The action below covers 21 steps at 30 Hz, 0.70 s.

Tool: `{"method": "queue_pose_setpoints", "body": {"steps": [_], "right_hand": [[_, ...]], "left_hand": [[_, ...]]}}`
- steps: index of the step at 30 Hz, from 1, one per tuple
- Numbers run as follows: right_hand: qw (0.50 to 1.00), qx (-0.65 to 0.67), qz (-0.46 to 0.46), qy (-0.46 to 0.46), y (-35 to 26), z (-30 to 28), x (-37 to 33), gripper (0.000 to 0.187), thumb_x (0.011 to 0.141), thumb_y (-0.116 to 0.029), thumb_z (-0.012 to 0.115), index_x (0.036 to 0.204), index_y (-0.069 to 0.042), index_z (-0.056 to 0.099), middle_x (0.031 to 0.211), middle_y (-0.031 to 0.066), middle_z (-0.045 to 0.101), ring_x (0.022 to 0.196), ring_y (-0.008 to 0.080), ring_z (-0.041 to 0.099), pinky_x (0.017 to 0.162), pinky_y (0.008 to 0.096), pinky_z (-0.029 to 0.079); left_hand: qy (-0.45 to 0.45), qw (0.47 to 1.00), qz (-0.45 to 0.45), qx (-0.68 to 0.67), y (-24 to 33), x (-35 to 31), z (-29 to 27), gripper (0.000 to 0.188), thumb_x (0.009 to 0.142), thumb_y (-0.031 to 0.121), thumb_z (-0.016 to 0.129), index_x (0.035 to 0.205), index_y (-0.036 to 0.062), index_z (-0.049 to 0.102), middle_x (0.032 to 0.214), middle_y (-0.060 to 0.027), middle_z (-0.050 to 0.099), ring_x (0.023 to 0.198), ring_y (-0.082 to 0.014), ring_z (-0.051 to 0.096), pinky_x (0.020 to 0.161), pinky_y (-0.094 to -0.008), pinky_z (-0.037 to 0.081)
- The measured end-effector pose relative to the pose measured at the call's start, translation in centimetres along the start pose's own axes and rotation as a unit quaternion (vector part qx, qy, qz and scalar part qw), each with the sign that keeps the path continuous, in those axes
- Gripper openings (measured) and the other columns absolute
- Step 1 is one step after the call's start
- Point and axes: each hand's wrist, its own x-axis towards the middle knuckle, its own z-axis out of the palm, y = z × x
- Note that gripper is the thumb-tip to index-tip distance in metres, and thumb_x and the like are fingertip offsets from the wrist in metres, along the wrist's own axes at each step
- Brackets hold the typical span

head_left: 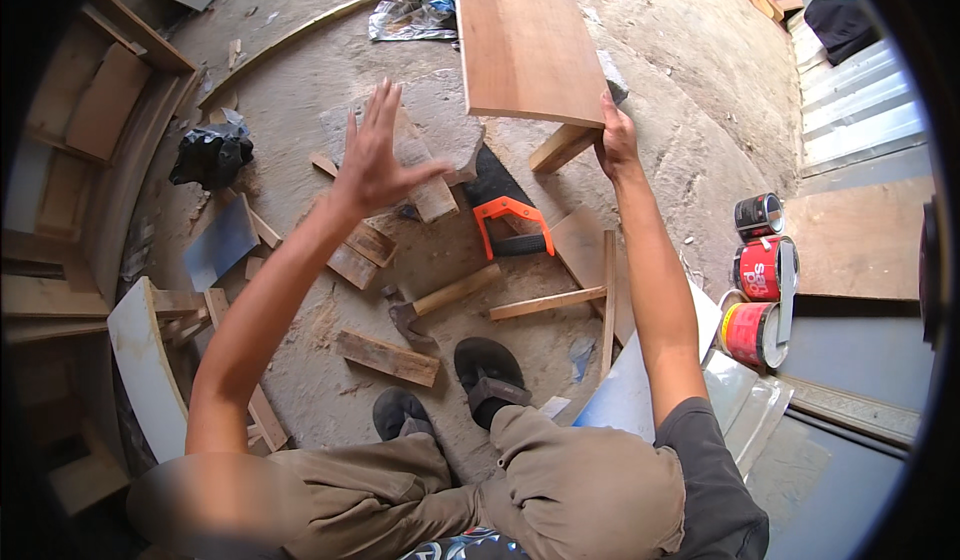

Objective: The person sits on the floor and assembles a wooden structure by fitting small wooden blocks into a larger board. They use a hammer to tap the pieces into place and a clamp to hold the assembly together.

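Note:
My right hand (617, 140) grips the near right corner of a flat wooden board (530, 50), held up and tilted over the floor. Beneath that corner a short wood block (562, 148) shows; whether it is joined to the board I cannot tell. My left hand (378, 160) is raised to the left of the board, fingers spread, holding nothing. Below it lie wood offcuts (432, 195) and a handsaw (512, 228) with an orange and black handle. Closer to my feet rests a hammer (440, 300) with a wooden handle.
A wood block (388, 358) lies before my sandals. Thin strips (550, 303) are at centre right. Paint cans (757, 268) stand along the right. A black plastic bag (212, 152) and a wooden cabinet frame (150, 140) are on the left. A long strip (320, 30) curves across the back.

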Motion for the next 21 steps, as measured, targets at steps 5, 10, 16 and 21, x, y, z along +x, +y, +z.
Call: {"method": "queue_pose_setpoints", "body": {"steps": [5,10,16,21], "right_hand": [[0.999,0.010,-0.014,-0.029,-1.0,-1.3,-0.7,0.055,0.101,-0.041,0.061,0.125,0.008,0.058,0.125,0.0131,0.064,0.117,0.0195,0.059,0.103,0.0332,0.043],[0.995,-0.055,-0.001,-0.080,-3.8,0.9,-3.4,0.058,0.103,-0.045,0.055,0.129,0.006,0.057,0.124,0.0125,0.065,0.115,0.0175,0.059,0.101,0.0320,0.044],[0.980,-0.091,0.020,-0.174,-2.3,0.1,-4.9,0.055,0.106,-0.040,0.049,0.133,0.007,0.055,0.130,0.0127,0.063,0.120,0.0165,0.058,0.103,0.0299,0.043],[0.969,-0.102,0.035,-0.223,-2.2,3.9,-6.4,0.050,0.109,-0.033,0.042,0.135,0.008,0.054,0.136,0.0133,0.060,0.125,0.0171,0.056,0.108,0.0296,0.040]], "left_hand": [[-0.092,0.990,-0.104,0.009,2.0,-5.6,1.0,0.160,0.050,0.070,0.088,0.155,-0.0097,-0.001,0.164,-0.0294,0.009,0.152,-0.0431,0.011,0.119,-0.0649,0.017],[-0.011,0.999,-0.028,-0.027,0.4,-5.2,2.2,0.152,0.056,0.060,0.091,0.151,-0.0178,0.001,0.161,-0.0350,0.002,0.152,-0.0436,0.010,0.125,-0.0428,0.019],[-0.033,0.997,-0.044,-0.048,0.7,-5.2,2.4,0.152,0.057,0.064,0.089,0.151,-0.0183,0.002,0.162,-0.0344,0.003,0.152,-0.0435,0.012,0.122,-0.0496,0.024],[-0.046,0.996,-0.073,-0.019,0.3,-5.6,1.9,0.151,0.058,0.065,0.086,0.153,-0.0140,0.001,0.162,-0.0330,0.007,0.152,-0.0430,0.015,0.115,-0.0637,0.027]]}}
